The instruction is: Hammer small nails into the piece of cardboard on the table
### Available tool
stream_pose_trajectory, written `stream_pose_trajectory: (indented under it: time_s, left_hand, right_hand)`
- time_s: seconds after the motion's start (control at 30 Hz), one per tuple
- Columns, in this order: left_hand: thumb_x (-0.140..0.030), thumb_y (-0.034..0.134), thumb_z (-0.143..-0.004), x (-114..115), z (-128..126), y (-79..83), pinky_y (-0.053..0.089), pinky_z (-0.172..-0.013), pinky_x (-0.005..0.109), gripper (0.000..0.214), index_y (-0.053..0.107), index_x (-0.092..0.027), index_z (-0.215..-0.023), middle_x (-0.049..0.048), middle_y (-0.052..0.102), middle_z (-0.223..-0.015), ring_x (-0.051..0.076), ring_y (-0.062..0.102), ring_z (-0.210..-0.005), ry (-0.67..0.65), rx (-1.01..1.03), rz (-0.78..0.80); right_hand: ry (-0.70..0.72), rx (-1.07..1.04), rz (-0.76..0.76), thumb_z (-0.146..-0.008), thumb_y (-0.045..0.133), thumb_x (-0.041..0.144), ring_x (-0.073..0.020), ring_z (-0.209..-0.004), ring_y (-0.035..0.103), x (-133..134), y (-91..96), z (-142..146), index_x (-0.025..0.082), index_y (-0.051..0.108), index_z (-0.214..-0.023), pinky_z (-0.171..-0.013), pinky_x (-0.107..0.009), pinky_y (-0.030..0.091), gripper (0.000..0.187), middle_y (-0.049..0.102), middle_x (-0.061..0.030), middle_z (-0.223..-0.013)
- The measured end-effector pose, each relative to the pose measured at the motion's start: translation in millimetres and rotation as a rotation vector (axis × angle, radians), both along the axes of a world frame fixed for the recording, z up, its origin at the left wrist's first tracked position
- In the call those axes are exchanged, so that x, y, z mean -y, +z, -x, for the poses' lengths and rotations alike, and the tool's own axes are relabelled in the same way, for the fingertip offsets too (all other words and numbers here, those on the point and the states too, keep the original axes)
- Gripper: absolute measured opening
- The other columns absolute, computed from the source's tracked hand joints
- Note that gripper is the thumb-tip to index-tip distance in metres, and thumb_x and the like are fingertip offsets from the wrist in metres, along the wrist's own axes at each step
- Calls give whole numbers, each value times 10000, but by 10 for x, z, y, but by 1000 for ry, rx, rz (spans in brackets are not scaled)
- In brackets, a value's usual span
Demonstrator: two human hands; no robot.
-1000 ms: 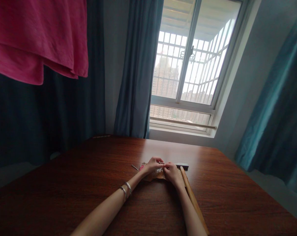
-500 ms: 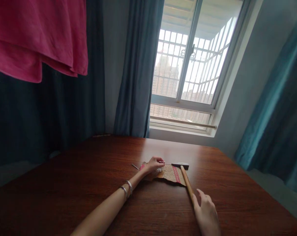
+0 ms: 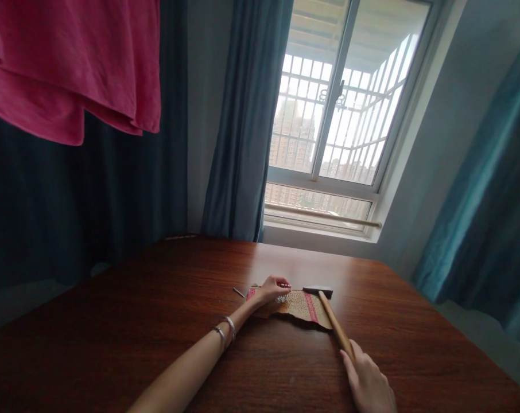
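My right hand (image 3: 369, 376) is closed round the lower end of the wooden handle of a hammer (image 3: 336, 326). The hammer's dark metal head rests at the far right corner of a tan sheet (image 3: 301, 305) covered in small dark holes or dots, with pink bands and a wavy near edge. Over the left part of this sheet lies my left hand (image 3: 271, 289), its fingers curled and pinched together. White and red specks show at the fingertips; what they hold, if anything, is too small to make out. Silvery-white bits lie beneath those fingers.
A short thin metal rod (image 3: 239, 292) lies left of the sheet on the brown wooden table (image 3: 225, 367). Behind the table are a barred window (image 3: 329, 115) and blue curtains (image 3: 238, 126). A pink cloth (image 3: 92, 69) hangs at upper left.
My right hand, loosely open beside the hammer handle before, has wrapped its fingers round it. The left hand keeps its place on the sheet. The whole view has shifted slightly.
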State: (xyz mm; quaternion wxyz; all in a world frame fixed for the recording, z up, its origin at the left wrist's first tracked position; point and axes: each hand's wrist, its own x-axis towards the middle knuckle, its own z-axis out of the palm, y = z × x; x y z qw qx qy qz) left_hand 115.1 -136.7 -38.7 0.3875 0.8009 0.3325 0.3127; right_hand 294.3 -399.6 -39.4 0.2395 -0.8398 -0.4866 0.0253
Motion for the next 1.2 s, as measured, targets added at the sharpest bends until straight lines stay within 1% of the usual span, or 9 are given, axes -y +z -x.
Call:
stream_pose_trajectory:
  time_s: [0.13, 0.2, 0.27, 0.37, 0.43, 0.73, 0.87, 1.03, 1.2]
  left_hand:
    - [-298, 580, -655, -15, -1, -28, 410, -616, 207, 274, 682, -107, -823, 42, 675, -766, 152, 578, -727, -13, 7, -8]
    - [-297, 582, -654, -19, 0, -38, 405, -608, 206, 274, 683, -102, -817, 45, 672, -751, 152, 575, -717, -17, 20, -11]
    - [-293, 587, -650, -20, 1, -40, 401, -601, 205, 274, 684, -96, -814, 48, 670, -741, 151, 572, -708, -21, 30, -13]
    - [-284, 588, -650, -15, 0, -30, 398, -601, 203, 266, 686, -94, -808, 49, 668, -736, 148, 568, -700, -23, 34, -24]
    - [-280, 589, -649, -10, -2, -19, 397, -606, 203, 260, 689, -94, -802, 43, 666, -727, 146, 565, -692, -16, 22, -35]
    - [-284, 590, -656, 7, 0, -11, 391, -602, 200, 250, 680, -95, -792, 32, 658, -716, 142, 558, -687, -18, 18, -49]
    - [-298, 589, -656, 8, -7, -16, 389, -603, 201, 259, 680, -96, -790, 32, 656, -718, 147, 555, -698, -1, 0, -48]
    - [-311, 587, -662, -16, -9, -37, 364, -570, 193, 264, 682, -94, -779, 26, 645, -690, 134, 537, -662, -19, -1, -74]
    - [-323, 582, -669, -24, -9, -48, 365, -578, 194, 271, 686, -100, -784, 23, 648, -697, 134, 537, -667, -13, -13, -77]
  right_hand:
    - [-23, -319, -190, -767, 474, 483, -254, -747, 626, 3, 167, 39, 191, 613, -1050, -613, -305, 451, 430, 673, -103, -812]
    - [-36, -534, -328, -692, 558, 540, -210, -604, 596, 4, 238, 125, 171, 623, -1020, -520, -274, 429, 498, 645, -63, -670]
    - [-5, -803, -437, -613, 628, 573, -138, -428, 500, 23, 310, 233, 144, 606, -1044, -399, -236, 358, 609, 567, -4, -537]
    - [52, -1154, -436, -535, 694, 574, -49, -302, 343, 81, 426, 385, 136, 595, -1061, -304, -181, 220, 692, 496, 41, -493]
    - [90, -1271, -404, -519, 718, 552, -16, -281, 294, 114, 495, 463, 137, 607, -1036, -290, -158, 167, 673, 497, 40, -510]
    - [186, -1339, -389, -540, 722, 527, -1, -276, 274, 74, 605, 649, 130, 599, -1052, -276, -142, 146, 659, 485, 46, -514]
    - [171, -1319, -398, -538, 724, 531, -2, -289, 282, 43, 558, 641, 131, 588, -1064, -281, -136, 141, 675, 483, 47, -519]
    - [173, -1349, -383, -572, 698, 551, 26, -291, 224, 18, 447, 615, 126, 535, -1130, -301, -118, 103, 720, 490, 48, -537]
    - [197, -1376, -368, -559, 716, 532, 21, -293, 245, 25, 454, 615, 137, 545, -1119, -294, -121, 136, 707, 477, 58, -533]
